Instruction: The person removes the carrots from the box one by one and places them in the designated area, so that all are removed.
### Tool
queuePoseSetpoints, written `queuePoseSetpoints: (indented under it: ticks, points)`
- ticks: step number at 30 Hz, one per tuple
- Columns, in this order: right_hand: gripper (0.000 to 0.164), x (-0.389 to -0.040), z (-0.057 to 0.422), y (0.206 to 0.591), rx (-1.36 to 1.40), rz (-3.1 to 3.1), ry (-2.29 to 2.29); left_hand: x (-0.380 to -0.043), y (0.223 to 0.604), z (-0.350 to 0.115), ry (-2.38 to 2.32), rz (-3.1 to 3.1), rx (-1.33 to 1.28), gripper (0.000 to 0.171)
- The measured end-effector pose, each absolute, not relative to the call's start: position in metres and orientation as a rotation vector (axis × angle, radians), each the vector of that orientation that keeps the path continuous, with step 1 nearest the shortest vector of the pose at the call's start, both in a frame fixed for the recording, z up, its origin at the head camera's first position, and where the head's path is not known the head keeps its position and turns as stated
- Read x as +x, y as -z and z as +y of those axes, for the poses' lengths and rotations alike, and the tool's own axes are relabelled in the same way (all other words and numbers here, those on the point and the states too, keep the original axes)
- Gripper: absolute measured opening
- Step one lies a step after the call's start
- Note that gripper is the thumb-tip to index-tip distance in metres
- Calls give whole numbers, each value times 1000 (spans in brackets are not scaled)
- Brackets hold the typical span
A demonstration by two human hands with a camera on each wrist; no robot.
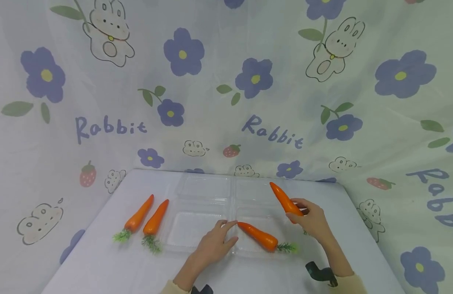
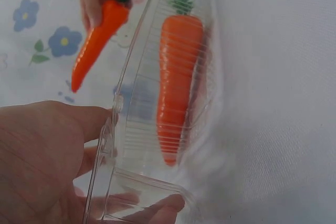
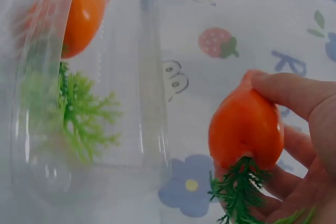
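Note:
My right hand (image 1: 312, 218) grips an orange toy carrot (image 1: 284, 200) by its thick end, raised above the right side of the clear plastic container (image 1: 167, 245). The carrot's tip points up and left, and its green leaves (image 3: 244, 187) hang by the palm in the right wrist view. A second carrot (image 1: 261, 237) lies slanted in the front right compartment, leaves to the right. My left hand (image 1: 213, 245) is at the container's middle divider, thumb and forefinger spread apart. Its forefinger (image 2: 97, 119) touches the plastic rim near that carrot's tip.
Two more carrots, one (image 1: 139, 213) farther left and one (image 1: 156, 218) beside the container, lie on the white table (image 1: 101, 261) with leaves towards me. The container's back half (image 1: 204, 188) reaches the patterned curtain (image 1: 212, 102).

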State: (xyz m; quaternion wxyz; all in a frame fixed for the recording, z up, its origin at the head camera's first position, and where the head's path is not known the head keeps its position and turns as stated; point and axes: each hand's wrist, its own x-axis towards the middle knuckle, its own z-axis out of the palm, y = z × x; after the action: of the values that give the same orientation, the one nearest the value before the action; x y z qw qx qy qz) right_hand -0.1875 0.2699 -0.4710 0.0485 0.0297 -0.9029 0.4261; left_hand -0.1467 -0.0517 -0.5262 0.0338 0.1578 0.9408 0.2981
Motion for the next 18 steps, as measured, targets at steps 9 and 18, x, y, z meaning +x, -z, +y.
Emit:
queuePoseSetpoints:
  ticks: [9,18]
  points:
    - [60,-187,296,480,-50,-2633,-1311,-147,525,-51,-943,2855,463,53]
    - [61,-185,314,502,-220,-2591,-1331,-144,526,-51,-932,2872,447,54]
